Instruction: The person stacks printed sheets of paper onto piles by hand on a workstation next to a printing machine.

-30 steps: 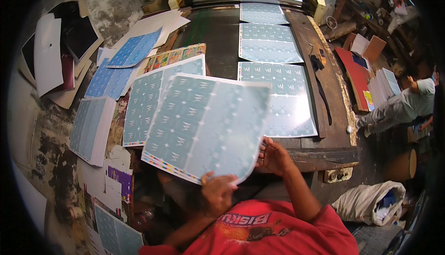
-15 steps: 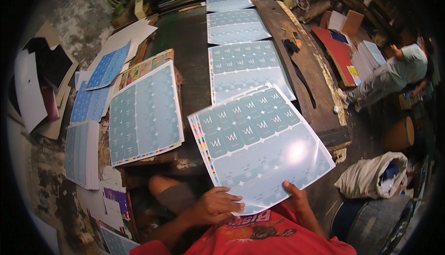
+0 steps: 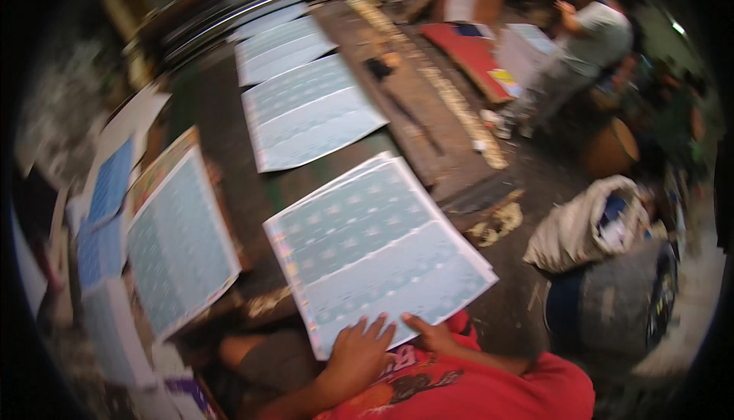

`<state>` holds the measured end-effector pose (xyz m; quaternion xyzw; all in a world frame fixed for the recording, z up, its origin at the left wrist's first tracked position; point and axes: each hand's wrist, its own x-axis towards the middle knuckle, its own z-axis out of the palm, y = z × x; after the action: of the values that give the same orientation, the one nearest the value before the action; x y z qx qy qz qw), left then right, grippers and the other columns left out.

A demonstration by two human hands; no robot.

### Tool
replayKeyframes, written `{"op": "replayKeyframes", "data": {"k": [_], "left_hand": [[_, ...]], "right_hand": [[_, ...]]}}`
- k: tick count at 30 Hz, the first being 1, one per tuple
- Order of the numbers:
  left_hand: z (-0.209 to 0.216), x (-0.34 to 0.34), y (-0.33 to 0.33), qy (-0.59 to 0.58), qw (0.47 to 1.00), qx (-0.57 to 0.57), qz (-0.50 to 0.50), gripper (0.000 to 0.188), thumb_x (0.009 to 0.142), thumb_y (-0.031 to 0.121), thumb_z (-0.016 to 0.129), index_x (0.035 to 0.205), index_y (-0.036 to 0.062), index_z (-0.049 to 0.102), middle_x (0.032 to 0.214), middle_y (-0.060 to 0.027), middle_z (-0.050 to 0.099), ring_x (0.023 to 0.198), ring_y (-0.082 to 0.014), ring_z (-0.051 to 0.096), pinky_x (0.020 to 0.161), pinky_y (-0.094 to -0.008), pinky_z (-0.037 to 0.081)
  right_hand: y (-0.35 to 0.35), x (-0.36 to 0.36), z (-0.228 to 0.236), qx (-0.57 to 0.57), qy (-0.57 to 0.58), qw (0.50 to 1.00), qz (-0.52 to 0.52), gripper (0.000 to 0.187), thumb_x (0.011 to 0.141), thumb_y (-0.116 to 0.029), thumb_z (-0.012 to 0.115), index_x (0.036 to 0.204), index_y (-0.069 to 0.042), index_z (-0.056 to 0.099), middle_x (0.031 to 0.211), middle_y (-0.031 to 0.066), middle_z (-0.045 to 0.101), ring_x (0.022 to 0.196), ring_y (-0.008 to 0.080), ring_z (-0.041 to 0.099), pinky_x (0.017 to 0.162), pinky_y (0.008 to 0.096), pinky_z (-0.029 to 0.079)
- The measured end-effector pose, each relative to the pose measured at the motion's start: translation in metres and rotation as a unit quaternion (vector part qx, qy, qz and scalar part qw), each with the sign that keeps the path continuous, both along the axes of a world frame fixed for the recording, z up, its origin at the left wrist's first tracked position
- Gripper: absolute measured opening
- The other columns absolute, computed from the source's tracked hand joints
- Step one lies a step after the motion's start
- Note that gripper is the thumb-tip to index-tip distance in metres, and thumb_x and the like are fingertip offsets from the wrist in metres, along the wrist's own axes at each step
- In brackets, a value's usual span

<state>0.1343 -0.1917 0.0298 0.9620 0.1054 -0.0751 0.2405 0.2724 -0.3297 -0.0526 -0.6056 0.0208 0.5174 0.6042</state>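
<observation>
A small stack of teal and light-blue printed sheets (image 3: 375, 244) is held at a slant in front of me, its near edge at my red shirt. My left hand (image 3: 358, 359) lies on the near edge with its fingers spread over the print. Beside it, my right hand (image 3: 434, 337) grips the same edge, thumb on top; its other fingers are hidden underneath. Beyond the stack, more printed sheets (image 3: 313, 114) lie in an overlapping row on a dark table, running back to a machine with metal rollers (image 3: 252, 7).
To the left, a printed sheet pile (image 3: 183, 240) lies on a stand, with blue sheets (image 3: 111, 179) beyond it. A white sack (image 3: 585, 225) and a dark drum (image 3: 612, 298) stand at right. Another person (image 3: 585, 49) stands far right by a red board (image 3: 466, 57).
My right hand has moved left along the edge, close to my left hand, whose fingers are now spread. The held stack no longer overlaps the nearest table sheet. The view has swung right and blurred.
</observation>
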Motion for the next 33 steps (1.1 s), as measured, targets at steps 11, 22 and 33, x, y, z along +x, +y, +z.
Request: {"op": "replayKeyframes", "data": {"k": [11,22,33], "left_hand": [[-0.017,0.022,0.067,-0.029,0.99,-0.13,-0.048,0.038,0.086,0.033,0.066,0.116,0.0095,0.065,0.119,-0.0163,0.065,0.095,-0.0327,0.067,0.078,-0.0413,0.055],[0.0,0.037,0.123,-0.06,0.997,0.056,0.001,0.047,0.079,0.002,0.056,0.126,-0.0017,0.051,0.118,-0.0215,0.062,0.103,-0.0352,0.064,0.081,-0.0421,0.054],[-0.104,0.09,0.195,-0.084,0.983,0.159,0.042,0.035,0.083,0.007,0.053,0.117,0.0009,0.059,0.123,-0.0181,0.062,0.112,-0.0326,0.061,0.086,-0.0431,0.051]], "right_hand": [[0.032,0.008,-0.018,0.23,0.16,0.96,-0.015,0.053,0.086,-0.009,0.071,0.13,-0.002,0.044,0.121,0.0107,0.056,0.11,0.0216,0.058,0.09,0.0339,0.052],[0.102,0.037,-0.052,0.14,0.114,0.983,-0.008,0.05,0.092,-0.016,0.063,0.135,-0.008,0.038,0.124,0.0099,0.053,0.109,0.0271,0.059,0.076,0.0434,0.059],[0.097,0.033,-0.048,0.129,0.1,0.987,0.003,0.053,0.094,-0.017,0.06,0.138,-0.005,0.032,0.126,0.0145,0.051,0.108,0.0298,0.061,0.076,0.0449,0.059]]}}
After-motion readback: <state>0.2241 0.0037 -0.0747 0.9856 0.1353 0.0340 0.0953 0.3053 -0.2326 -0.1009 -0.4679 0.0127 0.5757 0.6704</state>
